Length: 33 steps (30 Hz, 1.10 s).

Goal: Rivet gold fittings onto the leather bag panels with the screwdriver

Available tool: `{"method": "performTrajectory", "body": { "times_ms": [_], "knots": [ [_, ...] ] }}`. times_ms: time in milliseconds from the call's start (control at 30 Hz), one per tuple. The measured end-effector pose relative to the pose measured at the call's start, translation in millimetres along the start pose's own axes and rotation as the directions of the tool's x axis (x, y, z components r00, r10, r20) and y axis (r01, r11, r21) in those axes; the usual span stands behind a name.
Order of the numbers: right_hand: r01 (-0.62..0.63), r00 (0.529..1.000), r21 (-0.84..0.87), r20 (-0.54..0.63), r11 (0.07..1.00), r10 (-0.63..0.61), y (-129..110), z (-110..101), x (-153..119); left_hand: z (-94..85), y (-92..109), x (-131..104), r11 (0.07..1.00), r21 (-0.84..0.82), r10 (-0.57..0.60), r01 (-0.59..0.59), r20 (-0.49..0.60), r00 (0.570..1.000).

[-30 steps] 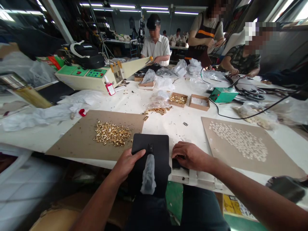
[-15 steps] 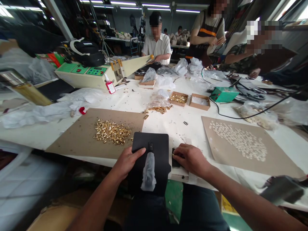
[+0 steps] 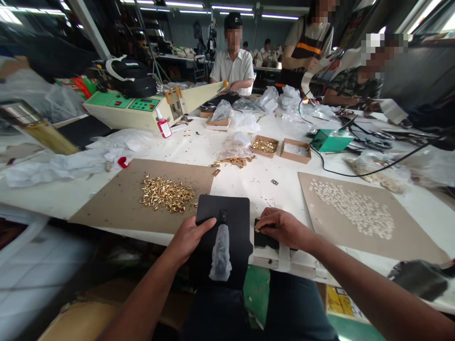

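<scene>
My left hand (image 3: 190, 237) grips the left edge of a flat black panel (image 3: 236, 222), thumb on top. A small dark fitting (image 3: 223, 216) sits on the panel, with a strip wrapped in translucent plastic (image 3: 221, 253) hanging below it. My right hand (image 3: 280, 227) is just right of the panel, its fingertips pinched on a tiny gold-coloured piece (image 3: 256, 229) over a black pad (image 3: 265, 240). The piece is too small to make out fully. Left of the panel, a heap of gold metal fittings (image 3: 167, 194) lies on brown paper (image 3: 106, 203).
Small pale rings (image 3: 351, 208) are spread on brown paper at the right. Farther back are a box of gold parts (image 3: 264, 146), a box with white contents (image 3: 295, 150), a green device (image 3: 332, 140) with a black cable, and a cream machine (image 3: 124, 111). Several people sit or stand beyond.
My right hand has shifted slightly and turned, showing more of the black pad beneath it. My left hand and the panel stay almost still. A co-worker at the right has lowered a dark sheet.
</scene>
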State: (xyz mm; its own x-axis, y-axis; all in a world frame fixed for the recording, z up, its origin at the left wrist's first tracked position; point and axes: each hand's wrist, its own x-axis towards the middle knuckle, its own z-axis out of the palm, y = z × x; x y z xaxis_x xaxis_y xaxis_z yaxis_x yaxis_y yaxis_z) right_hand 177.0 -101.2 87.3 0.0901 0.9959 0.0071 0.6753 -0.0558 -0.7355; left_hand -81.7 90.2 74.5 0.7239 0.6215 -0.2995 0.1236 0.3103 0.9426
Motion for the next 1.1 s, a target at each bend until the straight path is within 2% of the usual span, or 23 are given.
{"method": "performTrajectory", "body": {
  "times_ms": [133, 367, 633, 767, 833, 933, 1100],
  "knots": [
    [-0.152, 0.977, -0.171, -0.177, 0.973, 0.122, -5.5, 9.7, -4.2, -0.8, -1.9, 1.2, 1.000, 0.005, -0.007, 0.007, 0.001, 1.000],
    [-0.220, 0.968, -0.403, -0.202, 0.888, 0.149, -20.6, 16.1, -7.0, 0.1, -1.7, 0.8, 1.000, 0.021, -0.009, 0.009, -0.022, 1.000],
    [-0.274, 0.953, -0.213, -0.190, 0.938, 0.235, -19.0, 16.1, -3.9, 1.9, -0.3, 1.0, 0.999, 0.041, -0.018, 0.020, -0.048, 0.999],
    [-0.288, 0.929, -0.143, -0.281, 0.947, 0.240, -20.7, 19.7, -8.4, 1.6, -1.5, 1.3, 0.999, 0.051, -0.011, 0.014, -0.060, 0.998],
    [-0.260, 0.929, -0.180, -0.314, 0.949, 0.196, -24.9, 24.5, -12.6, 1.9, -1.9, 1.0, 0.999, 0.049, -0.006, 0.009, -0.058, 0.998],
    [-0.235, 0.938, -0.325, -0.324, 0.916, 0.126, -31.0, 31.1, -16.2, 2.8, -1.5, 0.4, 0.999, 0.038, -0.006, 0.008, -0.055, 0.998],
    [-0.225, 0.951, -0.425, -0.292, 0.877, 0.102, -35.3, 29.6, -8.7, 3.1, 0.3, -0.2, 0.999, 0.034, -0.015, 0.017, -0.049, 0.999]
  ]
}}
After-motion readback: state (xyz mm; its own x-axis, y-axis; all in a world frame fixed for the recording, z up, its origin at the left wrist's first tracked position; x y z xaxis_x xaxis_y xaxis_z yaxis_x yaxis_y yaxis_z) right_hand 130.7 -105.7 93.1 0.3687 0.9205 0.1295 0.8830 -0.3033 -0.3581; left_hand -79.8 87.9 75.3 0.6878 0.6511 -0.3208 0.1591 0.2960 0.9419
